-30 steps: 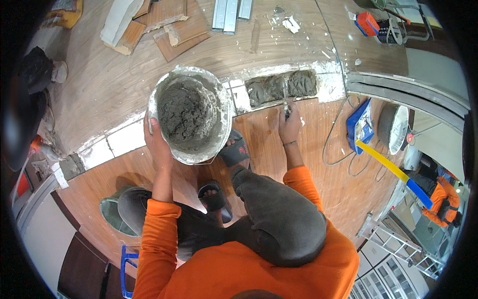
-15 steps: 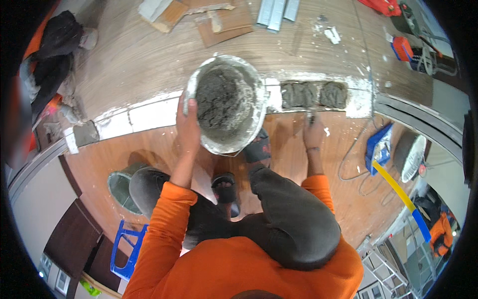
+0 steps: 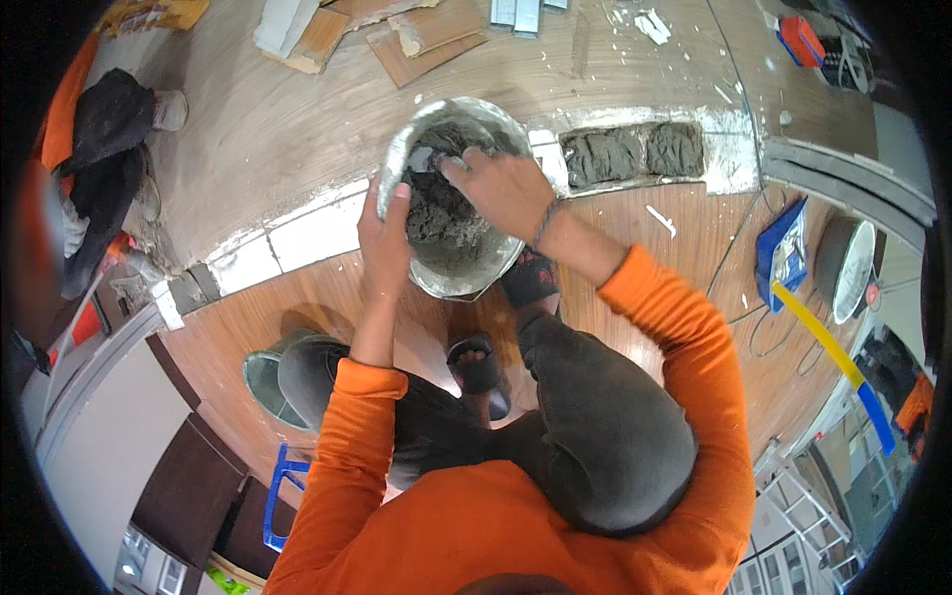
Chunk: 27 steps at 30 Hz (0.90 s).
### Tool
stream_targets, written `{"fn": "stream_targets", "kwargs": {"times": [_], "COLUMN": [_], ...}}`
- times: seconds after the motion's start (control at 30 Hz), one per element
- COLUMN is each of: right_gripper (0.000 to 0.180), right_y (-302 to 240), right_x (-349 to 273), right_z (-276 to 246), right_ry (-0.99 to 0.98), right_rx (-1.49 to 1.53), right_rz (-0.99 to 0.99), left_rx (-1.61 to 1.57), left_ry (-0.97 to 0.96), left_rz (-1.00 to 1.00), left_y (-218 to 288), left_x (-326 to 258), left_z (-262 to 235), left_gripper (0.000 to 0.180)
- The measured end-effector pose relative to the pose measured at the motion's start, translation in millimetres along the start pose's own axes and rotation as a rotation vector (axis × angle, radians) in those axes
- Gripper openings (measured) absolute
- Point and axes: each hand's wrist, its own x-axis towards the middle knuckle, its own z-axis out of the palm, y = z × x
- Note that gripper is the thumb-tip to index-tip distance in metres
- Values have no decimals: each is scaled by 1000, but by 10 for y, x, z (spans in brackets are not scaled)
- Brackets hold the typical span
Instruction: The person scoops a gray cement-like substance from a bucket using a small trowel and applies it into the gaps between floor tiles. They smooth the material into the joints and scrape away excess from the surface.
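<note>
My left hand grips the near-left rim of a bucket, which is tilted and smeared with pale mortar. Inside it lies dark grey wet mortar. My right hand reaches over the right side into the bucket, closed around the handle of a small trowel. The trowel's grey blade meets the mortar near the far wall; its handle is mostly hidden by my fingers. Just right of the bucket, a recess in the white tile strip holds two patches of grey mortar.
White tiles run left along the floor joint. Broken board pieces and metal strips lie beyond. At right are a blue dustpan with a yellow handle and a basin. A green bucket stands by my left knee; another person crouches far left.
My right hand has moved from beside the mortar-filled recess up and left into the bucket, bringing the trowel into the mortar. My left hand stays on the rim. The view has shifted slightly.
</note>
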Motion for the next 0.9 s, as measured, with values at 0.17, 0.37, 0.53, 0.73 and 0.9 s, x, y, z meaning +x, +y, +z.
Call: {"fn": "stream_targets", "kwargs": {"times": [0.17, 0.37, 0.53, 0.73, 0.9], "right_gripper": [21, 25, 24, 24, 21], "right_y": [140, 19, -71, -135, -95], "right_x": [-158, -499, -237, -228, -378], "right_z": [272, 244, 32, 489, 451], "right_ry": [-183, -296, 71, -11, -275], "right_rx": [94, 222, 184, 236, 344], "right_rz": [196, 163, 211, 267, 222], "left_rx": [105, 28, 59, 58, -9], "left_ry": [-97, -115, -94, -101, -75], "left_rz": [105, 80, 96, 134, 103], "left_y": [-39, 2, -131, -62, -163], "left_x": [21, 37, -2, 23, 60], "left_z": [-9, 58, 70, 56, -31], "left_gripper": [57, 60, 60, 59, 63]}}
